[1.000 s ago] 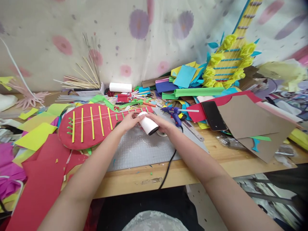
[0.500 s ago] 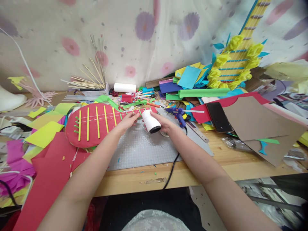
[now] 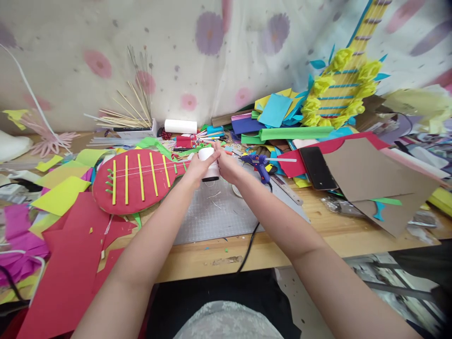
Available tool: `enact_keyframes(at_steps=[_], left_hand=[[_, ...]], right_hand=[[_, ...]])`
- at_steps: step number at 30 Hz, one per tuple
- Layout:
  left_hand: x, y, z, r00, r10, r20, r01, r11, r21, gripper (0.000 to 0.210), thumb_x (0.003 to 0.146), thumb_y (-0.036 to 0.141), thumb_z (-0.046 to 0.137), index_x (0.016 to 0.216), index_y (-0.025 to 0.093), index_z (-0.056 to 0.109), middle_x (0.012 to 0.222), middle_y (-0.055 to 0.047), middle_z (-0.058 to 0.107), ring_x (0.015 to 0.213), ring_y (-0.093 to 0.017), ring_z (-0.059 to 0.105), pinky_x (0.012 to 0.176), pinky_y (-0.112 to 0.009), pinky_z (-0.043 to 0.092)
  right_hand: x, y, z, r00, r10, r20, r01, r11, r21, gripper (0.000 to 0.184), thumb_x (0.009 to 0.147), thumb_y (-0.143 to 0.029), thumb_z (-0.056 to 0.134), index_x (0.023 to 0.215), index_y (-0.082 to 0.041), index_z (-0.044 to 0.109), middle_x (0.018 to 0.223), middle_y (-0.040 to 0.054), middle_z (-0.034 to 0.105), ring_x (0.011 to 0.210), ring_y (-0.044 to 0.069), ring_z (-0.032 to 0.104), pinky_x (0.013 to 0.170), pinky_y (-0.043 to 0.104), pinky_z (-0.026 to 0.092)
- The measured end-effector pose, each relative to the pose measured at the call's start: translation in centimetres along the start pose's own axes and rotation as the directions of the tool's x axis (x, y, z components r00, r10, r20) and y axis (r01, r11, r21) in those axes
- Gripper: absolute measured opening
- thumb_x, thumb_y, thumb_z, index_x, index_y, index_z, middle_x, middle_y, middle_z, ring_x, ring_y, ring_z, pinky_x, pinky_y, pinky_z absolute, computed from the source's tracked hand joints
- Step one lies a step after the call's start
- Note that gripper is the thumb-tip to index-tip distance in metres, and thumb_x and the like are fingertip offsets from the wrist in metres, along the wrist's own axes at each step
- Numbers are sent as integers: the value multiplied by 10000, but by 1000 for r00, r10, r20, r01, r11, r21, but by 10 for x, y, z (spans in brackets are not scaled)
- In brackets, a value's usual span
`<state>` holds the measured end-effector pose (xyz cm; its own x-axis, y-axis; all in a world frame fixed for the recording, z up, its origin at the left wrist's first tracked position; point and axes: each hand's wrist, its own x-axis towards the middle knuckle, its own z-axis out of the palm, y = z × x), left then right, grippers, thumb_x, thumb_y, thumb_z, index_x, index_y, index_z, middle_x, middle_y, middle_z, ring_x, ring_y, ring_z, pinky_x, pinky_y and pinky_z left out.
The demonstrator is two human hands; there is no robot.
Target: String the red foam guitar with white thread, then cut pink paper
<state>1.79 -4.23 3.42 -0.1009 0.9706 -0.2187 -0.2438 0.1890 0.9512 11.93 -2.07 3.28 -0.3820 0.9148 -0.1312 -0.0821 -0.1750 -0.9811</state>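
Observation:
Over the cutting mat [image 3: 226, 221], a white cylinder [image 3: 212, 172] with a dark lower end is held upright, slightly tilted. My left hand [image 3: 197, 169] is closed round its left side, thumb across the front. My right hand [image 3: 226, 162] is closed against its upper right, fingertips together near the left thumb; what they pinch is too small to tell. Behind my left hand lies a red paper guitar [image 3: 134, 181] with yellow strips and thin white strings; its neck is partly hidden by my hands. Loose white threads [image 3: 215, 202] lie on the mat below.
A purple glue gun [image 3: 259, 165] with its black cord lies right of my hands, near a metal ruler [image 3: 286, 189] and a phone [image 3: 318, 168]. Red paper [image 3: 67, 263] covers the left. A yellow paper guitar [image 3: 341, 87] stands at the back right. Skewers [image 3: 123, 120] stand behind.
The white cylinder has moved up and left and turned more upright, passing from my right hand into my left. My hands have come together, and the view has shifted slightly.

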Motion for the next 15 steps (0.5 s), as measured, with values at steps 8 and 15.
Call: enact_keyframes(at_steps=[8, 15], left_hand=[[-2, 6, -33, 981, -193, -24, 183, 959, -214, 219, 702, 203, 631, 906, 131, 597, 665, -25, 647, 540, -127, 590, 564, -255, 515], [-9, 16, -58, 979, -203, 18, 199, 933, -299, 245, 739, 216, 592, 964, 122, 577, 678, -44, 645, 580, -159, 621, 589, -288, 542]], right_hand=[[-17, 6, 1, 997, 69, 15, -69, 997, -16, 526, 881, -460, 487, 1352, -257, 372, 1318, 100, 526, 1029, 182, 586, 653, 258, 533], [-16, 13, 2, 890, 284, 356, -262, 959, -110, 280, 856, -438, 558, 910, -164, 580, 646, 5, 579, 481, 66, 482, 377, 155, 304]])
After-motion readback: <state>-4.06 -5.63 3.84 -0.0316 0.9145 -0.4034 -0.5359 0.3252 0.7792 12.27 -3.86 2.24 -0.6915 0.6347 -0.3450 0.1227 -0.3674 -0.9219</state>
